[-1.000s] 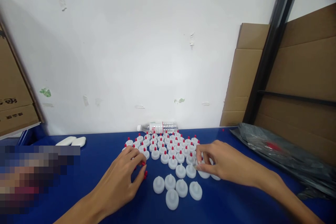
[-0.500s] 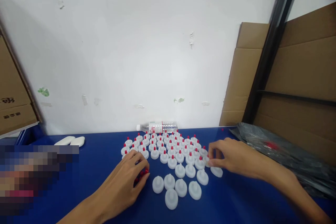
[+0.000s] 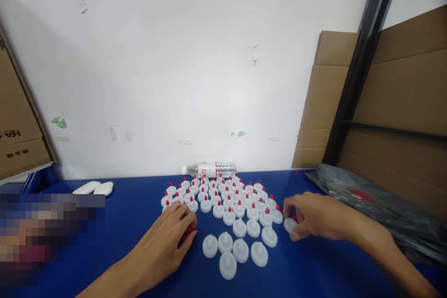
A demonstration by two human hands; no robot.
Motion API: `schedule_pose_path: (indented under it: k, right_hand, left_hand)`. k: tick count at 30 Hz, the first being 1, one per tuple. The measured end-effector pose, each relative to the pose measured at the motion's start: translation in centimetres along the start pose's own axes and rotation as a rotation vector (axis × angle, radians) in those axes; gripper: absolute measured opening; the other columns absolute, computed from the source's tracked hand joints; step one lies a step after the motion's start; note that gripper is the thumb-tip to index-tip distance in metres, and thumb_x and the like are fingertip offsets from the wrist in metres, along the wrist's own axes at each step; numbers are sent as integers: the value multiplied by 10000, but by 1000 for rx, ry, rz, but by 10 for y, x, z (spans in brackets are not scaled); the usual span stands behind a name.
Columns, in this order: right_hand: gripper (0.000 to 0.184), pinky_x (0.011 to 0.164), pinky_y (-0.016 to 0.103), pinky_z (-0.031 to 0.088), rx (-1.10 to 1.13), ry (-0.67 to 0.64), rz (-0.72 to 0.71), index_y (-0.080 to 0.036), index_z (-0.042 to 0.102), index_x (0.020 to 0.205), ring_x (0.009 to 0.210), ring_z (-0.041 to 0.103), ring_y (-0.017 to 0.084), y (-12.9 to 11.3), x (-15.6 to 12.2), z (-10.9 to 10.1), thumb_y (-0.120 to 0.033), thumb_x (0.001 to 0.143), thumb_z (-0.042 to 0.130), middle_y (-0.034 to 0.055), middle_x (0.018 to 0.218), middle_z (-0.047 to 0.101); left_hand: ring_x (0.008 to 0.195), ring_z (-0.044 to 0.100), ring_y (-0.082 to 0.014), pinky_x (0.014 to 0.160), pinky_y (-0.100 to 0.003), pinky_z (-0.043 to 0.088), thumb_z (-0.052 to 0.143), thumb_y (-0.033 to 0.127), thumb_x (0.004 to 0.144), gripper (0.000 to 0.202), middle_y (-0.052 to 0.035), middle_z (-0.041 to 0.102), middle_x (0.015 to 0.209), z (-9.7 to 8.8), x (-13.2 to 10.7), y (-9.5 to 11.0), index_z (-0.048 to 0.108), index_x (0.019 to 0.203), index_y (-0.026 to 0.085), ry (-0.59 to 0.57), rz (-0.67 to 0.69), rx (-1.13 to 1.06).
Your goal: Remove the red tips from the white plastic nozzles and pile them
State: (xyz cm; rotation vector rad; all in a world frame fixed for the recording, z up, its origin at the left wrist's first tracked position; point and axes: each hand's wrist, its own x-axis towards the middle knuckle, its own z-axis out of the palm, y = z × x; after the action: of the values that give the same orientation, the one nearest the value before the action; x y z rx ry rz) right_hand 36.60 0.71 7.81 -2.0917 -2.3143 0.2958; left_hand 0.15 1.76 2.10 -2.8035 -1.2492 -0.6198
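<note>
Small round white plastic lids with pointed nozzles stand upright in a crowd on the blue table [image 3: 139, 242]. Many nozzles, like the one on this lid [image 3: 229, 217], wear a small red cap. Several nearer lids, among them this bare lid [image 3: 228, 266], have no red on the nozzle. My left hand [image 3: 164, 235] rests left of the bare lids, its fingers curled around several small red caps [image 3: 186, 233]. At the right end of the group, my right hand [image 3: 319, 216] has thumb and fingers around a white lid [image 3: 289, 225] with a red tip, partly hidden.
A clear plastic bottle [image 3: 209, 169] lies against the white wall behind the lids. Two white oval pieces [image 3: 104, 189] sit at the far left. Grey plastic bags [image 3: 370, 205] are piled at right, near cardboard [image 3: 324, 98] and a dark metal post [image 3: 349, 84].
My right hand has shifted slightly right, from a lid that now shows a red cap to the neighbouring one, whose nozzle now shows red. My left hand is nearly still.
</note>
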Motion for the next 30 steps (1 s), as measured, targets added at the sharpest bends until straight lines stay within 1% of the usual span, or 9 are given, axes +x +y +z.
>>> schedule_pose_path:
  k: [4, 8, 10, 12, 17, 20, 24, 28, 30]
  right_hand:
    - [261, 590, 287, 349, -33, 20, -9, -292, 745, 900, 760, 675, 253, 3, 3, 9, -251, 646, 789, 7, 815, 713]
    - [105, 639, 305, 391, -12, 52, -49, -278, 725, 864, 818, 669, 260, 13, 0, 6, -321, 769, 718, 26, 870, 718]
    - [152, 643, 318, 415, 16, 115, -63, -265, 705, 897, 798, 668, 263, 18, 0, 0, -399, 853, 647, 39, 854, 719]
    - [216, 635, 319, 440, 58, 234, -77, -247, 680, 955, 766, 680, 258, 18, 2, -7, -436, 905, 590, 49, 833, 726]
    - [257, 678, 303, 520, 242, 557, -164, -237, 623, 1123, 785, 727, 234, -14, 8, -9, -424, 958, 559, 38, 865, 763]
    - [255, 671, 305, 548, 302, 650, -340, -244, 618, 1163, 777, 725, 217, -39, 5, 0, -416, 985, 555, 42, 941, 758]
    - [273, 779, 320, 572, 337, 618, -551, -255, 575, 1244, 937, 721, 217, -62, -4, 19, -379, 1001, 569, 58, 1118, 729]
    - [301, 687, 270, 568, 374, 490, -652, -262, 495, 1314, 749, 716, 157, -79, -12, 38, -343, 1028, 534, 7, 1003, 739]
    - [301, 722, 270, 570, 352, 495, -746, -257, 494, 1313, 822, 719, 162, -86, -15, 46, -328, 1024, 540, 21, 1061, 726]
  left_hand:
    - [911, 571, -215, 812, -350, 483, 473, 134, 959, 142, -35, 615, 965, 0, 0, -3, 590, 929, 209, 20, 19, 46]
    - [908, 574, -212, 815, -350, 495, 466, 133, 961, 148, -38, 624, 966, -2, 0, -2, 590, 939, 210, 31, 28, 53]
    - [928, 575, -214, 836, -358, 503, 454, 130, 967, 159, -43, 628, 986, -3, 0, 0, 591, 964, 211, 45, 29, 45]
    - [957, 580, -220, 855, -368, 514, 440, 135, 974, 169, -50, 633, 1014, -6, 1, 2, 589, 995, 212, 78, 32, 32]
    - [992, 591, -218, 887, -364, 536, 443, 155, 991, 217, -57, 660, 1062, -14, 2, 10, 583, 1138, 231, 210, 58, -2]
    - [1009, 590, -211, 889, -346, 541, 454, 131, 982, 260, -55, 663, 1063, -18, -1, 19, 568, 1189, 237, 272, 105, -37]
    - [1006, 586, -209, 881, -335, 541, 466, 95, 953, 299, -61, 652, 1051, -17, -5, 34, 550, 1209, 224, 274, 195, -68]
    - [923, 597, -206, 840, -320, 545, 490, 86, 919, 278, -59, 666, 965, -17, -8, 49, 576, 1152, 212, 320, 322, -49]
    - [897, 605, -211, 830, -329, 546, 522, 119, 923, 241, -57, 682, 947, -17, -10, 54, 586, 1135, 214, 325, 352, -7]
